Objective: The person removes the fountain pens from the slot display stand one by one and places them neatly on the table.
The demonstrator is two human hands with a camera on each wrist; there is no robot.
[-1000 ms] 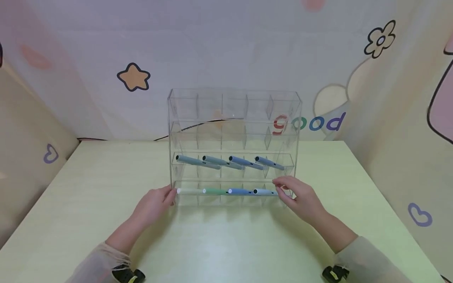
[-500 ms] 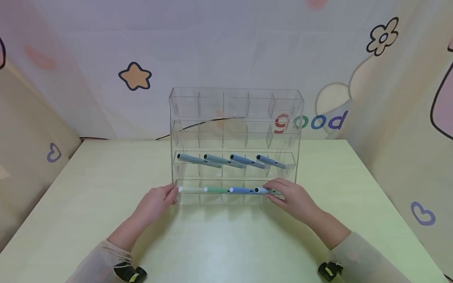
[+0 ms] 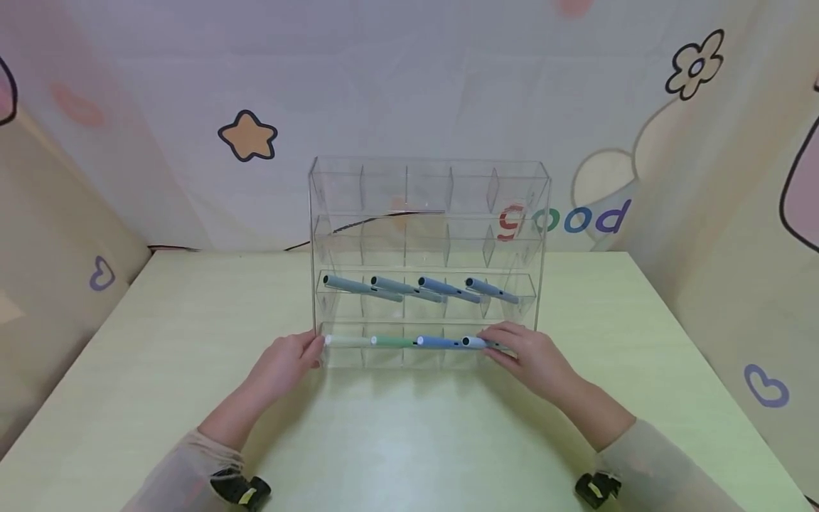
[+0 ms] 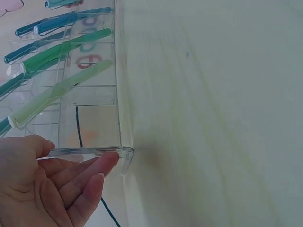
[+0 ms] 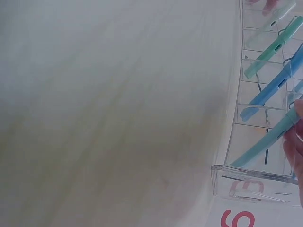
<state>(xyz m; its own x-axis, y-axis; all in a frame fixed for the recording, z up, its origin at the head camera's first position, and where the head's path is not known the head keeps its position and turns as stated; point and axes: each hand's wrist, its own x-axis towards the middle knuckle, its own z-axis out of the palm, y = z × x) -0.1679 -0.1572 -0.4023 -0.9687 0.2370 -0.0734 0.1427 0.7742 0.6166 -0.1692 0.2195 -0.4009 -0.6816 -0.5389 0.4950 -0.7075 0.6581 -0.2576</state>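
Note:
A clear acrylic pen rack [image 3: 312, 213] with several tiers of compartments stands upright on the table. My left hand [image 3: 284, 363] grips its left side panel low down, thumb on one face and fingers on the other in the left wrist view. At the right of the bottom tier, my right hand [image 3: 534, 359] pinches a light blue pen [image 5: 272, 137] near its cap; the pen leans in its compartment. Beside it in that tier lie a blue pen [image 3: 438, 343], a green pen [image 3: 392, 342] and a pale green pen [image 3: 348, 341]. My right fingers hide part of the light blue pen.
Several blue and teal pens [image 3: 448, 289] slant in the tier above. The pale table [image 3: 409, 441] spreads around the rack. A patterned cloth backdrop [image 3: 397, 92] rises behind the table and at both sides.
My right hand has shifted left from the far end of the light blue pen toward its cap, and stays there since half a second ago. My left hand keeps its grip on the rack.

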